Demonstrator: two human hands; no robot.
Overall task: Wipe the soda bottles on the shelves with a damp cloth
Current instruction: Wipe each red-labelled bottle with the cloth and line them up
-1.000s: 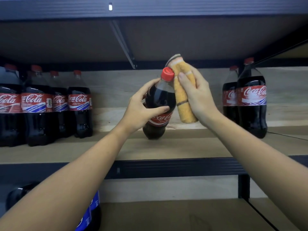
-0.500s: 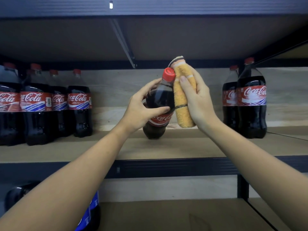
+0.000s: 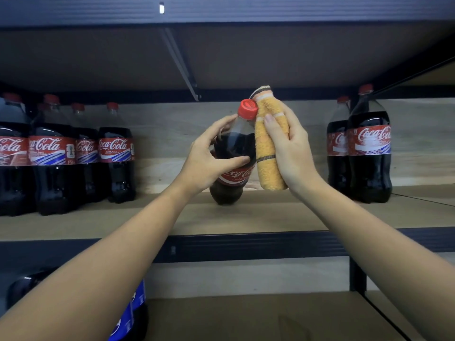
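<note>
A dark cola bottle (image 3: 235, 146) with a red cap and red label tilts toward me, its base on the middle shelf (image 3: 246, 217). My left hand (image 3: 206, 161) grips its body from the left, thumb across the front above the label. My right hand (image 3: 293, 148) holds a rolled orange cloth (image 3: 267, 153) against the bottle's right side, the cloth's striped end beside the cap.
Several cola bottles (image 3: 61, 153) stand in a group at the shelf's left, and two more (image 3: 364, 151) at the right by a black upright. The shelf above (image 3: 221, 11) hangs low overhead. A blue-labelled bottle (image 3: 130, 316) sits on the lower shelf.
The bottle has tipped a little more toward me, showing the cap's top. My right hand and the cloth slid slightly up along the bottle's side.
</note>
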